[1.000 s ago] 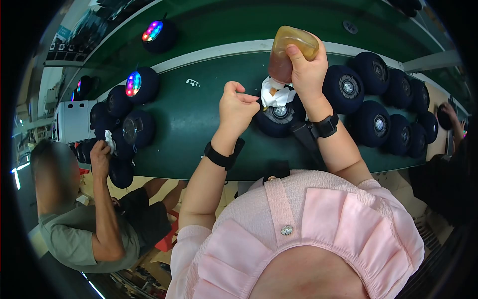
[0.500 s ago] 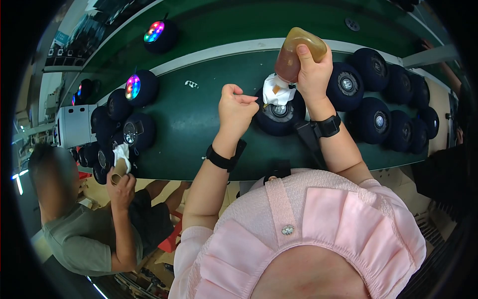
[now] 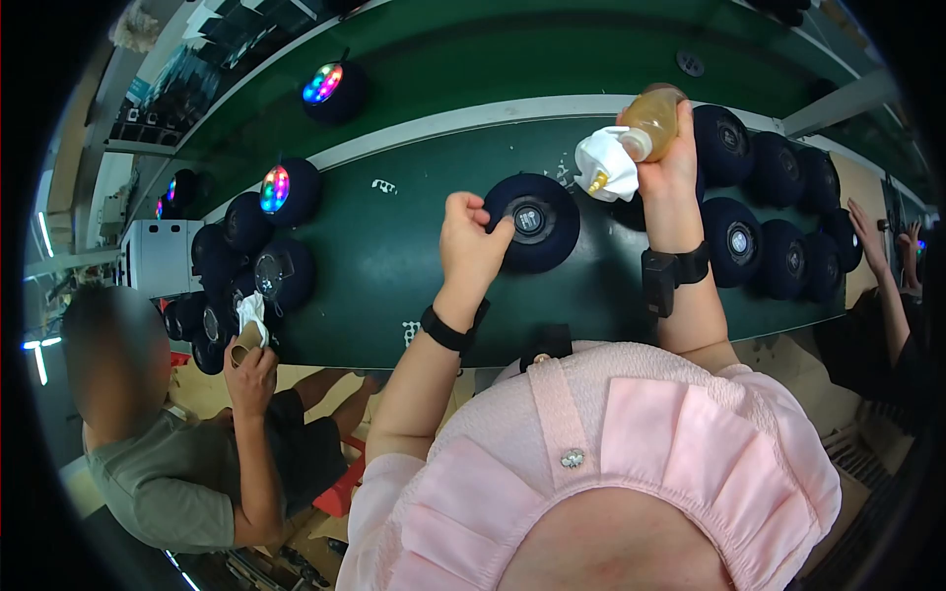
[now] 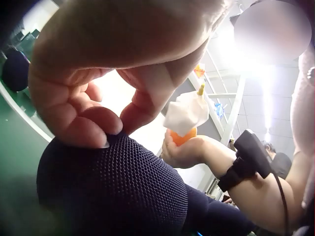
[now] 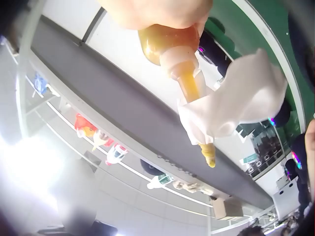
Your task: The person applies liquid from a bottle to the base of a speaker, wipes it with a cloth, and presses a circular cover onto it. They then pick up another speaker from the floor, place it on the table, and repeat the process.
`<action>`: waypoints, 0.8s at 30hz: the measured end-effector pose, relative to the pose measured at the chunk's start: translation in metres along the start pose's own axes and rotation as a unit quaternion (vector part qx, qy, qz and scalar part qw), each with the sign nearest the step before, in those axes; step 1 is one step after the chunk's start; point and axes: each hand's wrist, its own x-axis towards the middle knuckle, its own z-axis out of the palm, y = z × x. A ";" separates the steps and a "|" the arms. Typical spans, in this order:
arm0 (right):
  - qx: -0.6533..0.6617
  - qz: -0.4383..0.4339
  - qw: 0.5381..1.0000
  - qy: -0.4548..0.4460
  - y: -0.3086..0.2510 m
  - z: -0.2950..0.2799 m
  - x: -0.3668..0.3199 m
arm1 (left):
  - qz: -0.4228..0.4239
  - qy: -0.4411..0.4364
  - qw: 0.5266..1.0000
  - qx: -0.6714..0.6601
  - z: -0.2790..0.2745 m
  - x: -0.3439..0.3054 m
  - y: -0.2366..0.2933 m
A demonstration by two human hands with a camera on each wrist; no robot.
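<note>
My left hand is at the near-left edge of a round navy speaker on the green table. In the left wrist view, thumb and fingertips pinch the speaker's mesh cover. To the right, my right hand grips a squeeze bottle of amber liquid, raised off the table and apart from the speaker. White tissue is wrapped round the bottle's nozzle, and the yellowish tip pokes out past it. The speaker's upturned face has a dark ring with a silvery centre.
Several navy speakers stand at the right, more at the left, some with coloured lights. At the left a person holds a cardboard tube with white material. Another person's arm reaches in from the right.
My right hand has drawn the bottle and tissue off the speaker, right and lower in view, tilting the nozzle leftward. My left hand now pinches the speaker, which sits further left in view.
</note>
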 end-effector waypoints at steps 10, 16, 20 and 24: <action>-0.020 -0.040 0.999 -0.014 -0.013 0.012 -0.014 | 0.418 -0.021 0.894 0.160 0.005 0.042 0.014; -0.093 -0.124 0.986 -0.066 0.004 0.017 -0.014 | 0.277 -0.134 0.951 0.038 -0.013 0.056 0.007; -0.184 -0.208 0.956 -0.093 0.025 0.026 -0.020 | 0.188 -0.149 0.970 -0.049 -0.015 0.056 -0.007; -0.264 -0.277 0.915 -0.131 0.048 0.025 -0.019 | 0.149 -0.172 0.965 -0.129 -0.011 0.055 -0.017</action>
